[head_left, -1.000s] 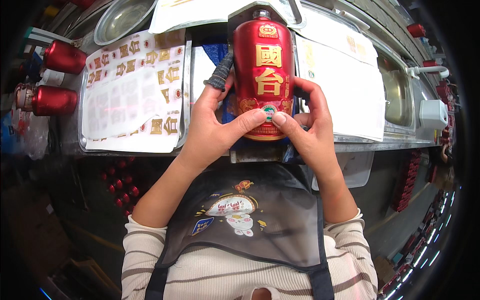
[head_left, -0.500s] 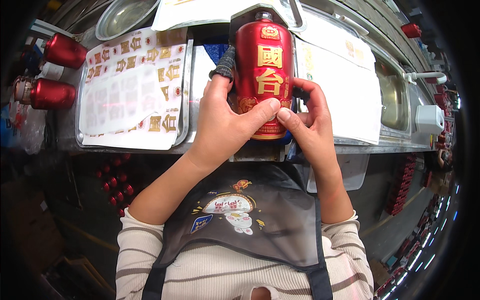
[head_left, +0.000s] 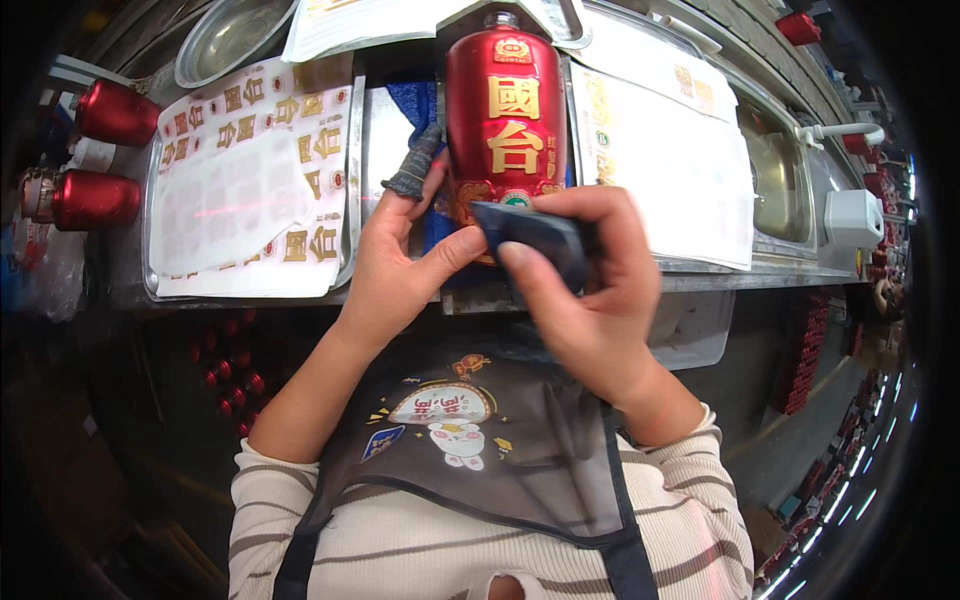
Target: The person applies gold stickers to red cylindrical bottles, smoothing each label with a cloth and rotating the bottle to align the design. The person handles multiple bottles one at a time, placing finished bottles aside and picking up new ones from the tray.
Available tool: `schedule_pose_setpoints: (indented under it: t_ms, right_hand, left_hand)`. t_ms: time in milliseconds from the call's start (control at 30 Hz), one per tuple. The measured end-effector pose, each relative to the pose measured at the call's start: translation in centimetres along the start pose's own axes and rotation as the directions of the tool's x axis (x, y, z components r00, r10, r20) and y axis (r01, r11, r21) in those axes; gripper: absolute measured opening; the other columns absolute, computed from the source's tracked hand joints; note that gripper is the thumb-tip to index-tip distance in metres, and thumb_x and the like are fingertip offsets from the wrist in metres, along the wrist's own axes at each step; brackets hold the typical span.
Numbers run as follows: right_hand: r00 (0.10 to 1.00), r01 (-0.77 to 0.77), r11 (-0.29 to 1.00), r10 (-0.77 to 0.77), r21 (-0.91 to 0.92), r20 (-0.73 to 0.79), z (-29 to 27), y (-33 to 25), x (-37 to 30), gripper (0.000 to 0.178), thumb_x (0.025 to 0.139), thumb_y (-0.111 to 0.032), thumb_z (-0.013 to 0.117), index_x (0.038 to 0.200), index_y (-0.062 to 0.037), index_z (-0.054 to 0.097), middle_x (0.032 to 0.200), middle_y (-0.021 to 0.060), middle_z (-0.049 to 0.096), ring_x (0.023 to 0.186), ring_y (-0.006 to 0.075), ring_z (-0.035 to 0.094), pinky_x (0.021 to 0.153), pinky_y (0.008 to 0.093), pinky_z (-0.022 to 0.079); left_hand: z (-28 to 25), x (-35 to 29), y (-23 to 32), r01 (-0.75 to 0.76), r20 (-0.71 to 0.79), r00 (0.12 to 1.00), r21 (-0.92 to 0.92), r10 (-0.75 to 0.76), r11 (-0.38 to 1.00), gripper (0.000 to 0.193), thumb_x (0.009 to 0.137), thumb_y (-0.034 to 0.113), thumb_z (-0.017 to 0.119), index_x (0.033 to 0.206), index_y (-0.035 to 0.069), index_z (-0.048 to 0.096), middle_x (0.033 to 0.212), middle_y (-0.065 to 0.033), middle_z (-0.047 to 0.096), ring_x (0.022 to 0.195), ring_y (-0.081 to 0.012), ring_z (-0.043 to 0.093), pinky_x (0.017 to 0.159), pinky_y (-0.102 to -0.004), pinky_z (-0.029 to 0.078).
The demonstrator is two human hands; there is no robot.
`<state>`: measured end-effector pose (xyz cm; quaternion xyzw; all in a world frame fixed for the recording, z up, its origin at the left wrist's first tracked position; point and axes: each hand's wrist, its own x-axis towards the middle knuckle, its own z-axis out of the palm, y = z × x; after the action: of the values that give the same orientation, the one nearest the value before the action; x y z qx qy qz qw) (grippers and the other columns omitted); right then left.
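Observation:
A glossy red bottle (head_left: 507,110) with gold lettering leans on a metal stand before me, its neck pointing away. On its lower front is a small green round label (head_left: 515,199), partly covered by my right hand (head_left: 600,260). That hand is closed on a dark flat pad (head_left: 540,240), pressing near the label; it is slightly blurred. My left hand (head_left: 395,245) holds the bottle's lower left side, thumb at its front and fingers along the side. A dark wrap (head_left: 415,165) covers a finger of it. Blue cloth (head_left: 418,110) lies beside the bottle.
Left stands a tray (head_left: 352,200) with sheets of gold transfers (head_left: 240,130); two red bottles (head_left: 97,200) lie beyond it. White sheets (head_left: 660,170) lie right, beside a sink (head_left: 775,180) and a white container (head_left: 853,218). A metal bowl (head_left: 230,45) sits at the far left.
Both thumbs were pressing the bottle's lower front. Now my right hand has brought a dark pad onto it, and my left hand has shifted to the left side. The green label now shows.

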<state>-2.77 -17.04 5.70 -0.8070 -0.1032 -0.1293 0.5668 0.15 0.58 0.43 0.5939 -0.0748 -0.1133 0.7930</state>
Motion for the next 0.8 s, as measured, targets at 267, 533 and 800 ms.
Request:
schedule_pose_setpoints:
  t_ms: [267, 533, 800]
  right_hand:
    - [0.945, -0.209, 0.975, 0.220, 0.071, -0.240, -2.9, 1.2, -1.3, 0.029, 0.086, -0.005, 0.076, 0.109, 0.0009, 0.059, 0.099, 0.0046, 0.063, 0.085, 0.0078, 0.060, 0.072, 0.0200, 0.050]
    - [0.998, 0.021, 0.997, -0.025, -0.073, -0.059, -2.4, 0.8, -0.9, 0.029, 0.087, -0.003, 0.074, 0.112, 0.0015, 0.060, 0.097, 0.0057, 0.064, 0.087, 0.0099, 0.060, 0.078, 0.0211, 0.049]
    - [0.923, 0.382, 0.828, -0.362, -0.409, 0.129, -2.8, 0.8, -2.1, 0.037, 0.068, 0.014, 0.078, 0.101, -0.0021, 0.069, 0.093, 0.0089, 0.065, 0.083, 0.0216, 0.060, 0.074, 0.0324, 0.050]
  left_hand:
    - [-0.3, -0.1, -0.8, -0.071, -0.013, 0.997, 0.058, 0.072, 0.996, 0.078, 0.086, 0.018, 0.079, 0.148, -0.004, 0.037, 0.149, -0.0158, 0.042, 0.139, -0.0227, 0.041, 0.115, -0.0352, 0.032]
    - [-0.8, 0.2, -1.3, -0.086, -0.046, 0.994, 0.178, 0.095, 0.980, 0.076, 0.082, 0.027, 0.082, 0.143, -0.001, 0.047, 0.140, -0.0161, 0.047, 0.128, -0.0227, 0.048, 0.111, -0.0357, 0.035]
    - [-1.0, 0.4, -1.9, -0.129, -0.045, 0.989, 0.244, 0.144, 0.961, 0.077, 0.080, 0.036, 0.082, 0.141, 0.001, 0.050, 0.128, -0.0130, 0.062, 0.124, -0.0268, 0.049, 0.112, -0.0381, 0.031]
